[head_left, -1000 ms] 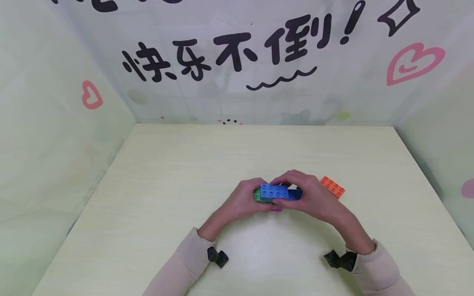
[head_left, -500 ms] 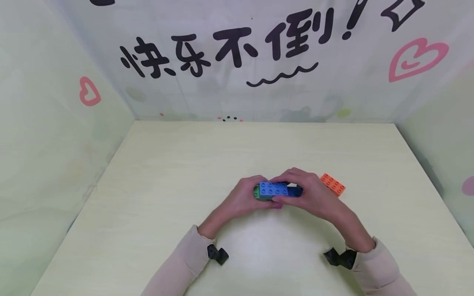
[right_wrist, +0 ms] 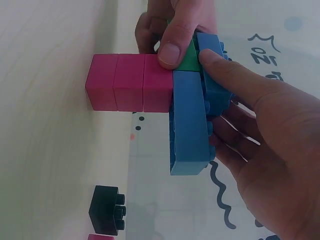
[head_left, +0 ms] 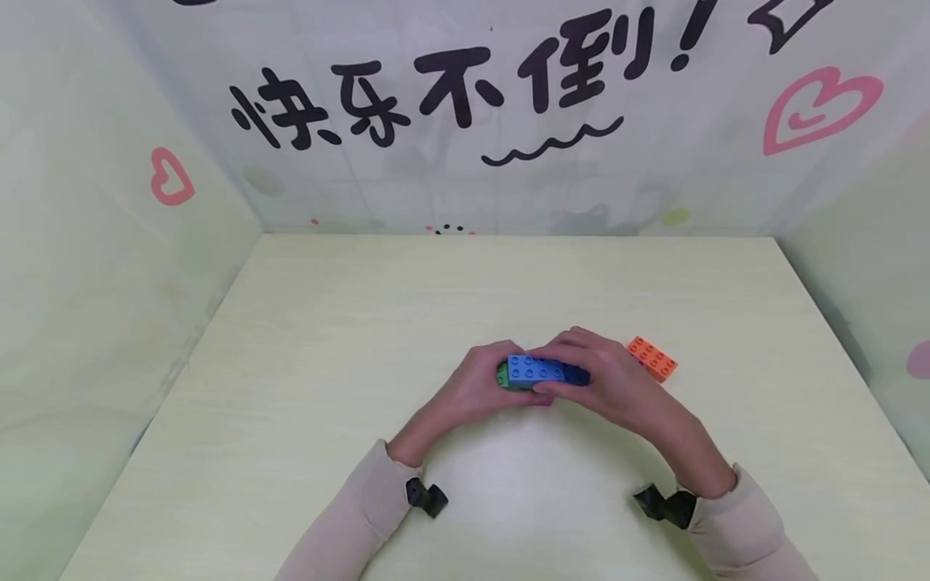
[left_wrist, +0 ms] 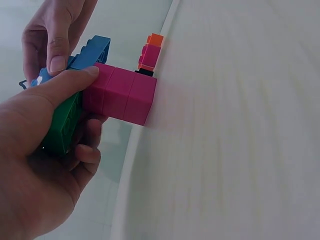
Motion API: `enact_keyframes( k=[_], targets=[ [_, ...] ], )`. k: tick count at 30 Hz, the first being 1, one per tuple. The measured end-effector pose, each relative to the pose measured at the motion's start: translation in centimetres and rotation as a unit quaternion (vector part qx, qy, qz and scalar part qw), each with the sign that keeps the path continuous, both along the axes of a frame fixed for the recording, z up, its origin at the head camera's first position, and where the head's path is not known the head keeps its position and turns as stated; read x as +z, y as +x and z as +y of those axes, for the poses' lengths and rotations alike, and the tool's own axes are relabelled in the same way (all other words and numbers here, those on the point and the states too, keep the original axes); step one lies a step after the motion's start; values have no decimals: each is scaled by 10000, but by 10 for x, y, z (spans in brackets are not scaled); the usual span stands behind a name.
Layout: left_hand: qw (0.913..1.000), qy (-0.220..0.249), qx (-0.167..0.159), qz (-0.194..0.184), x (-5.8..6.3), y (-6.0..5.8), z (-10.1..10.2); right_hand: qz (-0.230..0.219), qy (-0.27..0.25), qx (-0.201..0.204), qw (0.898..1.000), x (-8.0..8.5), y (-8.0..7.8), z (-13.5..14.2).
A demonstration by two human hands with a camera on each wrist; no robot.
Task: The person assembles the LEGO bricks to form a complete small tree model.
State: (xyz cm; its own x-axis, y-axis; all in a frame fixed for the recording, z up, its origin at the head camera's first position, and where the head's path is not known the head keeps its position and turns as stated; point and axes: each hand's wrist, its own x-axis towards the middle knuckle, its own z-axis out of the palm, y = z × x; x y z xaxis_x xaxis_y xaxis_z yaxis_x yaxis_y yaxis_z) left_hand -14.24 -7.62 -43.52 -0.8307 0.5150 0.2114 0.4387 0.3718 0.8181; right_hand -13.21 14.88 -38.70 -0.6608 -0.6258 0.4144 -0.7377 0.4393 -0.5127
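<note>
My two hands hold a joined build of toy building bricks over the table. In the head view, a blue brick lies on top. Beneath it are a green brick at the left and a darker-looking blue brick at the right. A column of several pink bricks hangs below them. My left hand grips the green brick's end, its thumb against the green brick and the column's top. With thumb and fingers, my right hand pinches the top blue brick. The palms partly hide the build.
Right of the right hand stands a separate stack on the table, topped by an orange brick. The left wrist view shows a pink brick and a black brick in that stack. Printed cloth walls border the back and sides.
The head view has tilted slightly downward. Both hands keep their hold on the build in nearly the same place. The right fingers have closed in a little around the blue brick.
</note>
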Motion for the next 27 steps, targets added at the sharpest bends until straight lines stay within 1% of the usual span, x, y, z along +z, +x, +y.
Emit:
enact_keyframes(
  k=[3,6,13,19,21,23,25,27],
  targets=[
    [10000,68,45,-22,0,1,1,160,13,10,9999,-1,0,0],
    [9999,77,105,-26,2,1,1,212,-7,42,9998,-1,0,0],
    [9997,13,167,-168,6,1,1,241,124,85,9996,0,-1,-2],
    [9996,-98,199,-155,9,1,2,223,236,68,9994,1,-1,-3],
    [9996,-131,205,-162,9,2,3,-20,226,103,9997,0,-1,-2],
    [9995,-181,190,-180,9,1,2,-435,174,165,9988,1,-2,1],
    [9993,-258,181,-190,10,1,2,-901,14,214,9957,2,-4,7],
    [9991,-341,182,-199,11,2,2,-1199,-186,194,9924,3,-6,13]
  ],
)
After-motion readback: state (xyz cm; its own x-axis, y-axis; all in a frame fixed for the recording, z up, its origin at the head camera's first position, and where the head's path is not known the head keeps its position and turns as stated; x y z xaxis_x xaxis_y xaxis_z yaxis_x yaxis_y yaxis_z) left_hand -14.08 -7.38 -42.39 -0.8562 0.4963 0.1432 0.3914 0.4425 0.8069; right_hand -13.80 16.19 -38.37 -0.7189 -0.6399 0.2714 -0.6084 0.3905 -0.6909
